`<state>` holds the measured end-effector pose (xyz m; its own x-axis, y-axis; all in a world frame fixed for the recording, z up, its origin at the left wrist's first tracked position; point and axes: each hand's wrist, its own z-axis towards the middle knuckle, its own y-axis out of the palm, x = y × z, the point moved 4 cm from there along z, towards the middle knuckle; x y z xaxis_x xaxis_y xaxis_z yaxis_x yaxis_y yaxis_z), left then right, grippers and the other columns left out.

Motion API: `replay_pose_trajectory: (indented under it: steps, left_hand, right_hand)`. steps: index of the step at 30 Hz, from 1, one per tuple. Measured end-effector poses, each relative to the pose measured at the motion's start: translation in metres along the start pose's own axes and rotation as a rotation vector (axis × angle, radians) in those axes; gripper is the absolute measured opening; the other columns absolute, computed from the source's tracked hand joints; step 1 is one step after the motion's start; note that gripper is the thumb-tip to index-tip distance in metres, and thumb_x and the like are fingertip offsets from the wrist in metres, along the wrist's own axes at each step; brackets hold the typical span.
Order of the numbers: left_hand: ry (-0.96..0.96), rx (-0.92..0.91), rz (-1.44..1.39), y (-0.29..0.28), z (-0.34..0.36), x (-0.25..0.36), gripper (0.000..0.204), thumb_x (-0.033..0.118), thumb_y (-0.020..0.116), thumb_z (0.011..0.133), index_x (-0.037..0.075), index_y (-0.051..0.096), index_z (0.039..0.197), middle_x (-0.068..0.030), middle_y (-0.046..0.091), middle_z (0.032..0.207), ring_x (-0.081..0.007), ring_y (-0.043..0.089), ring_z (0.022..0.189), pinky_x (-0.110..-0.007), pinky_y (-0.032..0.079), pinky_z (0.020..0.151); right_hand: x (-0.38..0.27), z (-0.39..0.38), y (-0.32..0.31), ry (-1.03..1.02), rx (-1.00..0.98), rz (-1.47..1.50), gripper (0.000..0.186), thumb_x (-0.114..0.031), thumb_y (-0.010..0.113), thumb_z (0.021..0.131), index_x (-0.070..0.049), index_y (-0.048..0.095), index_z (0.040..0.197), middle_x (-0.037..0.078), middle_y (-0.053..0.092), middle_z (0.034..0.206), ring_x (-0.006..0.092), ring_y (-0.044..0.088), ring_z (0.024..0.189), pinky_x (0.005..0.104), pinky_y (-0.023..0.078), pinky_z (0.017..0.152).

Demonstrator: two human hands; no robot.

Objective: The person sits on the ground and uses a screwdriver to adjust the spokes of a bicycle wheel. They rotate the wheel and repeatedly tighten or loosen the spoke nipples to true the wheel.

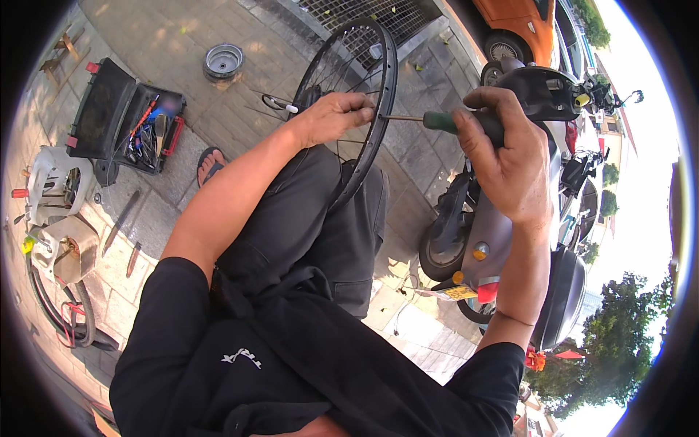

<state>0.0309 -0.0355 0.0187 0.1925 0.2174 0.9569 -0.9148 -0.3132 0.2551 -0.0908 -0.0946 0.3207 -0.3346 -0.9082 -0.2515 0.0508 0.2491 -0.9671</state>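
A black spoked bicycle wheel (390,70) stands upright, resting against my legs. My left hand (335,116) is closed at the inner side of its rim, fingertips pinched at a spoke or nipple there; what exactly they grip is too small to make out. My right hand (499,153) grips a screwdriver with a dark green handle (440,121), its shaft horizontal and its tip at the outer face of the rim, just beside my left fingertips. A short cable with a white part (291,108) is near the hub.
An open toolbox (102,116) lies at left, near loose tools (120,222), plastic containers (69,247) and a tyre (87,324). A metal drum (223,61) sits on the paving by a grate (335,14). Parked scooters (473,255) stand at right, an orange car (531,22) behind.
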Motion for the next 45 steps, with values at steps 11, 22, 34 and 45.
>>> replay_pose_trajectory:
  steps: [11,22,34,45]
  left_hand:
    - [0.029,0.009,-0.176,-0.001,0.0,-0.009,0.023,0.016,0.068,0.107,0.001,0.068,0.124,0.0022,0.068,0.106,-0.0075,0.059,0.101,-0.028,0.049,0.095]
    - [-0.013,-0.024,-0.047,0.0,0.002,-0.005,0.02,0.02,0.061,0.111,0.003,0.069,0.118,0.0047,0.063,0.1,-0.0075,0.054,0.095,-0.027,0.047,0.09]
    - [-0.006,-0.033,-0.121,0.002,0.006,-0.01,0.023,0.024,0.058,0.112,0.004,0.072,0.111,0.0073,0.058,0.094,-0.0051,0.05,0.091,-0.025,0.044,0.085]
    - [0.025,-0.022,-0.202,0.002,0.002,-0.008,0.026,0.014,0.067,0.106,-0.001,0.068,0.128,-0.0003,0.07,0.113,-0.0089,0.06,0.107,-0.029,0.049,0.1]
  right_hand:
    - [0.0,-0.002,-0.003,-0.02,0.031,-0.009,0.031,-0.016,0.075,0.092,-0.002,0.067,0.12,0.018,0.078,0.107,0.0342,0.078,0.096,0.0392,0.059,0.08]
    - [0.004,0.0,-0.002,-0.107,0.071,-0.053,0.043,-0.024,0.076,0.094,-0.005,0.067,0.132,0.019,0.079,0.095,0.034,0.079,0.089,0.0385,0.059,0.077]
    - [-0.001,0.003,-0.001,0.015,0.059,-0.081,0.042,-0.02,0.072,0.094,-0.004,0.063,0.132,0.019,0.076,0.098,0.036,0.077,0.091,0.0419,0.058,0.077]
    - [0.0,-0.002,-0.002,0.031,0.04,-0.055,0.042,-0.02,0.072,0.095,-0.002,0.061,0.131,0.018,0.075,0.095,0.0357,0.077,0.09,0.0413,0.057,0.076]
